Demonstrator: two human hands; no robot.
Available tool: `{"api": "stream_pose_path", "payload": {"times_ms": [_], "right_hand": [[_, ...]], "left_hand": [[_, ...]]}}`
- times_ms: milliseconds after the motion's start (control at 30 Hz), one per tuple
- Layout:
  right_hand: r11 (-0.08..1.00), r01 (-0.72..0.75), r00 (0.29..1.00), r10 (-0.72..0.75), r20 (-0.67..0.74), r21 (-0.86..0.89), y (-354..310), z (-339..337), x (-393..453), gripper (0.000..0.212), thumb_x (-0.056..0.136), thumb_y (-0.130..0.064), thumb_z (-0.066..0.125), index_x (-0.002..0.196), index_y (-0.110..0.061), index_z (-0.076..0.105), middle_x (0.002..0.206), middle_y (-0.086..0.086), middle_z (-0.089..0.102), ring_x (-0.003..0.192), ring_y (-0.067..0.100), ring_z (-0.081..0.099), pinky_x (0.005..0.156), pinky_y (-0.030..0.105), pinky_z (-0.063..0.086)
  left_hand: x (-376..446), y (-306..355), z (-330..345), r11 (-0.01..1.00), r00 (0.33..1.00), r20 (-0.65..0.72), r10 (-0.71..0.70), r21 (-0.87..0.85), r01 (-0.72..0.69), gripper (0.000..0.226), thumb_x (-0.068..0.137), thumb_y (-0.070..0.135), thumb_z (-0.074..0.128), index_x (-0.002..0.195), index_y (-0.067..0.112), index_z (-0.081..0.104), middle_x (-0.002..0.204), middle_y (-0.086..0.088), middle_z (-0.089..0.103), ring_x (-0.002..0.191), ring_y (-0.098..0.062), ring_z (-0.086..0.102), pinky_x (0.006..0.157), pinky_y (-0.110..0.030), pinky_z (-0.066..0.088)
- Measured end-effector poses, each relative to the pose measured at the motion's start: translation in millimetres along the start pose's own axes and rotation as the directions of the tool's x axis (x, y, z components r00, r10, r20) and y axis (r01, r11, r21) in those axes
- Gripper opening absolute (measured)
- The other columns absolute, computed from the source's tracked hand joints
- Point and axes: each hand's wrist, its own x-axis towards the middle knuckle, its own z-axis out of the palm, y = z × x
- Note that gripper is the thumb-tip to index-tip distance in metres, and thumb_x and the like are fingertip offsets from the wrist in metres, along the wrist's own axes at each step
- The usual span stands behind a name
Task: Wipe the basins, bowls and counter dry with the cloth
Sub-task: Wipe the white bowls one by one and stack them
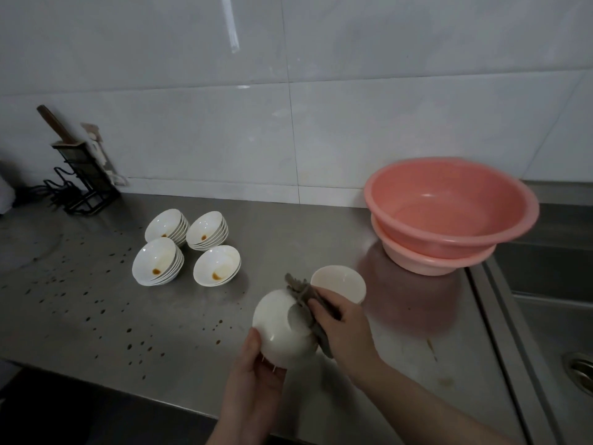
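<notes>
White bowl (282, 329) held bottom-up over the tabletop (134, 316), grey cloth (305, 303) draped on its base. Second white bowl (338, 282) upright just behind. Four stacks of small white bowls (186, 247) with brown residue, left-centre. Two nested pink basins (449, 213) upright, right rear. Steel tabletop spotted with brown droplets.

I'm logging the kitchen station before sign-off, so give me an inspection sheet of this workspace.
Surface: steel counter, speckled with brown drops.
Job's things: held bowl upside down; cloth against it; second bowl upright beside; two pink basins nested.
Clutter: four stacks of sauce-stained small bowls; black rack.
Hands: left hand grips the bowl; right hand holds the cloth.
Cables: dark cable by rack.
Surroundings: tiled wall; sink.
</notes>
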Motion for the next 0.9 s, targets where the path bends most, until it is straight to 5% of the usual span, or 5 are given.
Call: {"api": "stream_pose_path", "payload": {"times_ms": [200, 333, 500, 667, 900], "right_hand": [[0.921, 0.320, 0.923, -0.356, -0.144, -0.223, 20.8, 14.3, -33.1, 0.041, 0.079, -0.011, 0.074, 0.115, -0.030, 0.068, 0.114, -0.022, 0.065, 0.107, -0.006, 0.059, 0.092, 0.010, 0.044], [0.681, 0.596, 0.775, -0.627, 0.082, -0.426, 25.6, 18.5, -34.0, 0.029, 0.083, -0.022, 0.068, 0.112, -0.024, 0.071, 0.114, -0.006, 0.063, 0.109, 0.009, 0.057, 0.093, 0.019, 0.045], [0.908, 0.364, 0.918, -0.388, -0.086, -0.207, 17.6, 3.8, -24.3, 0.031, 0.081, -0.011, 0.073, 0.106, -0.029, 0.071, 0.109, -0.015, 0.068, 0.105, 0.001, 0.062, 0.090, 0.016, 0.048], [0.995, 0.008, 0.998, -0.015, -0.067, -0.097, -0.1, -12.3, 3.6, 0.035, 0.085, -0.005, 0.068, 0.092, -0.040, 0.069, 0.085, -0.030, 0.070, 0.086, -0.010, 0.064, 0.080, 0.007, 0.046], [0.979, -0.199, 0.978, 0.196, 0.072, 0.039, -10.5, -7.3, 4.1, 0.014, 0.091, -0.025, 0.063, 0.084, -0.032, 0.072, 0.085, -0.011, 0.073, 0.088, 0.003, 0.066, 0.082, 0.020, 0.051]], "left_hand": [[7.9, 2.8, 5.6, 0.971, 0.999, -0.030, -0.029, -0.236, 0.021, 0.033, 0.087, 0.027, 0.060, 0.111, 0.004, 0.063, 0.090, -0.014, 0.074, 0.075, -0.022, 0.073, 0.063, -0.035, 0.060], [7.0, 2.6, 11.0, 0.945, 0.983, 0.121, -0.139, -0.280, 0.168, 0.079, 0.014, 0.014, 0.098, 0.086, -0.008, 0.074, 0.094, -0.026, 0.071, 0.077, -0.032, 0.072, 0.053, -0.036, 0.059], [12.6, 4.6, 12.7, 0.978, 1.000, -0.019, 0.000, -0.210, -0.004, 0.026, 0.086, 0.025, 0.062, 0.101, 0.004, 0.064, 0.084, -0.012, 0.075, 0.072, -0.019, 0.073, 0.063, -0.034, 0.060], [7.1, 3.7, 3.8, 0.979, 0.990, 0.012, 0.144, 0.141, -0.144, 0.023, 0.093, 0.016, 0.049, 0.102, 0.005, 0.066, 0.096, -0.010, 0.072, 0.088, -0.019, 0.067, 0.066, -0.025, 0.058], [16.1, 13.2, -10.2, 0.085, 0.680, 0.620, 0.391, 0.712, -0.697, 0.014, 0.089, 0.028, 0.061, 0.088, 0.026, 0.075, 0.079, 0.008, 0.066, 0.073, -0.003, 0.060, 0.066, -0.014, 0.043]]}}
